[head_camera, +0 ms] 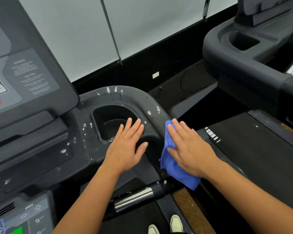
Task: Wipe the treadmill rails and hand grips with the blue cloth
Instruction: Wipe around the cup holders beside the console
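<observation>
The treadmill's black curved rail (135, 95) wraps around a cup holder (112, 122) and carries white foam spots. My left hand (127, 146) rests flat on the rail beside the cup holder, fingers straight. With straight fingers, my right hand (188, 146) presses the blue cloth (174, 169) against the rail's outer right side. The cloth hangs down below my palm. A hand grip (135, 198) with a chrome sensor band runs below my forearms, with foam flecks on it.
The console screen (24, 65) rises at the left, with a speed keypad (32, 215) at the bottom left. A second treadmill (254, 53) stands at the right. The belt and my white shoes (166, 225) are below. A window blind fills the back.
</observation>
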Motion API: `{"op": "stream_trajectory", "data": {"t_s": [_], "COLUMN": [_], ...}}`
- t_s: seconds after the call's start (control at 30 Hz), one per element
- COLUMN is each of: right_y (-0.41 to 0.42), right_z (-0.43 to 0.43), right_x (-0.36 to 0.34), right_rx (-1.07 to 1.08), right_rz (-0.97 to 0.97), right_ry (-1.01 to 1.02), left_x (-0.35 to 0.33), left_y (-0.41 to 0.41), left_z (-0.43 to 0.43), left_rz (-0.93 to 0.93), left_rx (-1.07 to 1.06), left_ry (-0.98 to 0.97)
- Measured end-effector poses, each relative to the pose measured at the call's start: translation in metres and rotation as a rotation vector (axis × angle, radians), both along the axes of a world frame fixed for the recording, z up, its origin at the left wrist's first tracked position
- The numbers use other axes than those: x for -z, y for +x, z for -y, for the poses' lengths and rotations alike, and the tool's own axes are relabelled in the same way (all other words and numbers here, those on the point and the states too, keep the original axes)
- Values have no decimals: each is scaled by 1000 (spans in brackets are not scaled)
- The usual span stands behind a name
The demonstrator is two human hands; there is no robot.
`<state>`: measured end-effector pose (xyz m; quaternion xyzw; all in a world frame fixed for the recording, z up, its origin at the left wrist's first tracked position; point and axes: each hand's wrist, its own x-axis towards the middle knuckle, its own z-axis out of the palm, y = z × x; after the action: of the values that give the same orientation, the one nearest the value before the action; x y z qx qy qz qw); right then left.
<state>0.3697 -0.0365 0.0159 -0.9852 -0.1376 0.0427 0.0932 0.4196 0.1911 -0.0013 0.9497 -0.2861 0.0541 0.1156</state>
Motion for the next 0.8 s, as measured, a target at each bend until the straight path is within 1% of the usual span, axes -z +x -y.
{"op": "stream_trajectory", "data": {"t_s": [0.07, 0.1, 0.17, 0.23, 0.3, 0.33, 0.4, 0.43, 0.53, 0.6, 0.63, 0.7, 0.77, 0.8], "right_y": [12, 23, 43, 51, 41, 34, 20, 18, 35, 58, 66, 74, 64, 57], "right_z": [-1, -5, -22, -35, -38, -35, -26, -22, -25, -37, -43, -49, -47, -44], "right_x": [-1, -1, -4, -4, -3, -3, -2, -1, -4, -8, -9, -7, -4, -3], "right_rx": [135, 207, 312, 282, 150, 90, 44, 65, 244, 344, 356, 282, 138, 97], "right_rz": [-108, -124, -86, -21, 44, 64, 64, 42, -72, -101, -98, -51, 18, 33], "right_ry": [86, 109, 100, -21, -135, -149, -94, -71, -4, 60, 61, -22, -112, -123], "left_x": [0, 1, 2, 2, 1, 1, 0, -1, -3, -4, -5, -5, -5, -4], "left_y": [0, 0, -1, -1, -1, -2, -3, -3, -3, -1, -1, -1, -2, -2], "left_z": [0, -1, 0, 1, 1, 0, -1, -1, -3, -6, -7, -9, -10, -10], "left_rz": [-21, -25, -25, -31, -36, -36, -38, -42, -64, -79, -81, -69, -57, -58], "left_rx": [-12, -15, -23, -39, -52, -53, -45, -44, -32, -18, -14, -8, -13, -19], "left_ry": [-61, -75, -81, -74, -53, -34, 0, 13, 55, 65, 72, 97, 122, 121]}}
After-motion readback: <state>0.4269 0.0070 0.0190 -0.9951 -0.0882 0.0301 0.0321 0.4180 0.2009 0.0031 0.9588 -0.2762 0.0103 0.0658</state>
